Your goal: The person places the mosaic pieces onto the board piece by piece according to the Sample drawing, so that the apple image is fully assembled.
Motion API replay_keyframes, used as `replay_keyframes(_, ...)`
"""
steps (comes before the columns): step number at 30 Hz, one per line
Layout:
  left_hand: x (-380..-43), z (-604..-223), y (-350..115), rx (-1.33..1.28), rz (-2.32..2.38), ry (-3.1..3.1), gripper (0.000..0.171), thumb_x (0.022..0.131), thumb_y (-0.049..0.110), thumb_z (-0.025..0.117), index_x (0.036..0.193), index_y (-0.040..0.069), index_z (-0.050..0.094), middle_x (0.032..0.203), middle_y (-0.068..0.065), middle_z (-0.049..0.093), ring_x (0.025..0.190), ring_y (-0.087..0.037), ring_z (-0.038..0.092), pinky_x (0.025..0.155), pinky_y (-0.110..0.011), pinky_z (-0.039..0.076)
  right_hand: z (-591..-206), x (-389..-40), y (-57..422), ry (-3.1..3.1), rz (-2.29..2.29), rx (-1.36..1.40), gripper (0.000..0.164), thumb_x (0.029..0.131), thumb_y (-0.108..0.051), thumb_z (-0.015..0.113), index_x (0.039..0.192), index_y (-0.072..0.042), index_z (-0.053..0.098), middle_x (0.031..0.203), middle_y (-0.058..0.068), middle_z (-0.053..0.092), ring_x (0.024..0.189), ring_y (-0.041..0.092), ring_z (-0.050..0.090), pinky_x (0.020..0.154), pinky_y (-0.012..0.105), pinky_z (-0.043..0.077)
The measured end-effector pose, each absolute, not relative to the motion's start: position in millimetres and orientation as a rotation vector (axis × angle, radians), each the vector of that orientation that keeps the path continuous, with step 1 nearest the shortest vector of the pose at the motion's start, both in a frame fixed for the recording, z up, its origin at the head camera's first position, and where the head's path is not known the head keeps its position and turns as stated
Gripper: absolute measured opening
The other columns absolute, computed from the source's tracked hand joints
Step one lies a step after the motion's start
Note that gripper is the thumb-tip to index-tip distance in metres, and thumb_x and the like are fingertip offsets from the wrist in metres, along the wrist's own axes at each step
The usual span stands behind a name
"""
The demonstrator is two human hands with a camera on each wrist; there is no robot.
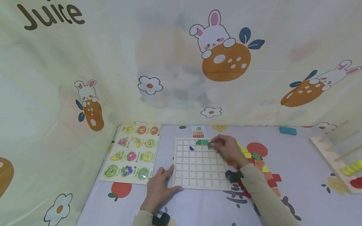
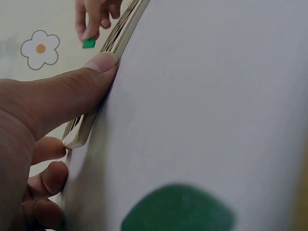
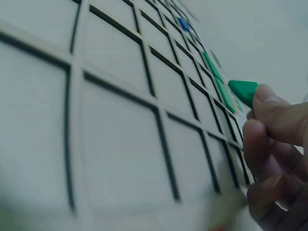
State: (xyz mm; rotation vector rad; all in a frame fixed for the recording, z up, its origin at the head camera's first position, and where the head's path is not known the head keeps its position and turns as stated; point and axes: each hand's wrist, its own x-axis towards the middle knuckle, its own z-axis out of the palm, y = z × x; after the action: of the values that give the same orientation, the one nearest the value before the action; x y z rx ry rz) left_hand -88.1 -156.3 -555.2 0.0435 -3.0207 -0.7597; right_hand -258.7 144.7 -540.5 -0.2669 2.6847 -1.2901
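Sleeves [image 1: 267,197] nearest my head camera reach forward over the table. One left hand [image 1: 159,188] rests at the board's [image 1: 200,168] near-left corner, thumb and forefinger spread on adjoining edges. Fingers pointing left, the right hand [image 1: 227,149] pinches a green tile [image 3: 243,90] by the far edge, just right of two green pieces [image 1: 199,142].

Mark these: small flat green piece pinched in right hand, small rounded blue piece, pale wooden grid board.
Green piece [image 3: 242,89]: right wrist view, its broad face.
Blue piece [image 1: 191,148]: head view, middle of its face.
Grid board [image 1: 199,167]: head view, a bare cell near its centre.
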Motion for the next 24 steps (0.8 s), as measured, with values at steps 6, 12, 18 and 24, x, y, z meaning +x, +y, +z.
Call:
replay_keyframes(6,-88.4,-556.7,-156.4,0.037,-0.737,-3.009,0.097,0.067,0.064,0.093,0.15,0.023,0.063,0.086,0.009,0.043,0.069,-0.007,0.035,0.06,-0.022,0.026,-544.5,-257.8,129.9,2.73,-1.157,-0.297,0.014,0.102,-0.026,0.073,0.114,-0.02,0.077,0.109,0.001,0.074,0.092,0.023,0.059,0.081,0.035,0.046)
replay_keyframes(12,-89.1,-557.4,-156.8,0.064,-0.74,-3.035,0.098,0.067,0.065,0.092,0.151,0.024,0.061,0.087,0.009,0.042,0.07,-0.007,0.035,0.061,-0.022,0.027,-545.7,-256.5,123.0,2.774,-1.093,-0.279,0.013,0.1,-0.029,0.075,0.11,-0.022,0.079,0.109,0.0,0.075,0.089,0.022,0.06,0.08,0.036,0.044)
replay_keyframes(18,-88.9,-557.5,-156.5,0.054,-0.737,-3.029,0.097,0.068,0.064,0.092,0.15,0.023,0.062,0.087,0.009,0.042,0.07,-0.007,0.035,0.061,-0.022,0.026,-545.3,-255.2,120.5,2.813,-1.09,-0.251,0.021,0.095,-0.033,0.08,0.11,-0.019,0.076,0.105,0.001,0.077,0.088,0.02,0.064,0.079,0.035,0.045)
replay_keyframes(24,-88.5,-556.2,-155.2,0.061,-0.759,-3.03,0.097,0.067,0.063,0.093,0.15,0.023,0.062,0.087,0.009,0.042,0.071,-0.007,0.035,0.061,-0.022,0.027,-544.9,-258.4,120.7,2.801,-1.104,-0.099,0.033,0.091,-0.039,0.084,0.109,-0.016,0.069,0.101,0.004,0.074,0.094,0.025,0.064,0.084,0.039,0.045)
